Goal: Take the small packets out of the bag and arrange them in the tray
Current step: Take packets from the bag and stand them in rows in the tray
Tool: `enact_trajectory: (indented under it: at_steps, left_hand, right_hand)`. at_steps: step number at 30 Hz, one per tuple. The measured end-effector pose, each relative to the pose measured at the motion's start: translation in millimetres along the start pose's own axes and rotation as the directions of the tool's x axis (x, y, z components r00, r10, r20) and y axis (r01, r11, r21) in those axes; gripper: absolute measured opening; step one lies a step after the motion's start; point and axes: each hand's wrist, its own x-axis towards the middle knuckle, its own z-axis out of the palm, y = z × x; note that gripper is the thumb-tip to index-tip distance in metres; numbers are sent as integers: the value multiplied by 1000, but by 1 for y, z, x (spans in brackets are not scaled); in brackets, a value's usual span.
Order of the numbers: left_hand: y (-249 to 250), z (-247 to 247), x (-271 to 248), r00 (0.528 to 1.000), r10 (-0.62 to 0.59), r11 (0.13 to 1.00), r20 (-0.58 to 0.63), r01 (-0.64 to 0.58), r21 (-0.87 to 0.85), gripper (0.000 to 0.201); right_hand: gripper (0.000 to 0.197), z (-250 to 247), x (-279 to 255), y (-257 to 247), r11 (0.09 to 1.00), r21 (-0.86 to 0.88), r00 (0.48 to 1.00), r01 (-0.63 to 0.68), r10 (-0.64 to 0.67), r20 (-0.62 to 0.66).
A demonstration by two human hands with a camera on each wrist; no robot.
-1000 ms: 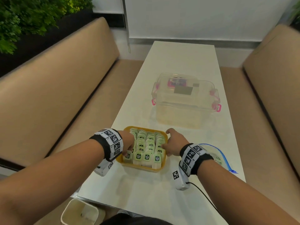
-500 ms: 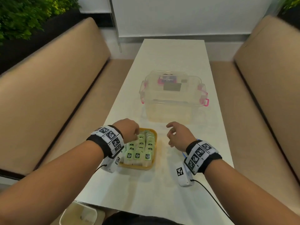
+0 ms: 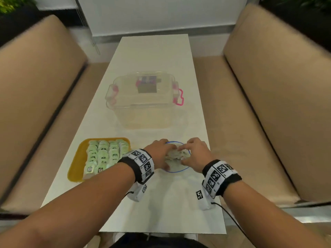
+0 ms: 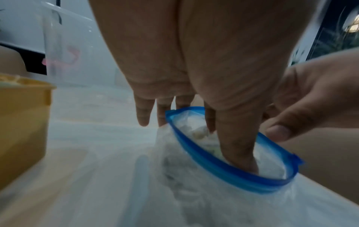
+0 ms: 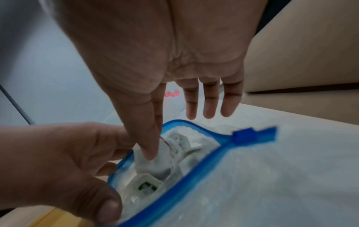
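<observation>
A clear zip bag with a blue rim lies open on the white table, white packets inside. My left hand holds the bag's mouth, its thumb dipped inside the rim and the outer fingers outside. My right hand reaches into the mouth and pinches a white packet between thumb and forefinger; its other fingers are straight. A green-marked packet lies just below. The yellow tray, left of the bag, holds rows of pale green packets.
A lidded clear storage box with pink latches stands behind the bag and tray. Tan benches run along the left and right of the narrow table. Its near edge is close to my forearms.
Both hands left the tray and moved right to the bag. The left hand now holds its mouth, and the right hand has pinched a packet inside.
</observation>
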Motion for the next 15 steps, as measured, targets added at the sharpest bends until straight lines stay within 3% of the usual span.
enact_trajectory:
  at_steps: [5,13,15]
  left_hand:
    - [2,17,9,998,-67,991,4,67,-113,105]
    - [7,34,5,991,-131,987,-19,129,-98,107]
    - [9,30,1,990,-119,991,-76,114,-64,104]
  right_hand:
    - [88,11,8,17,989,-136,983,-50,72,167]
    - [96,20,8,31,999,-43,981,-31,38,189]
    - [94,19,10,32,999,-21,978,-35,38,203]
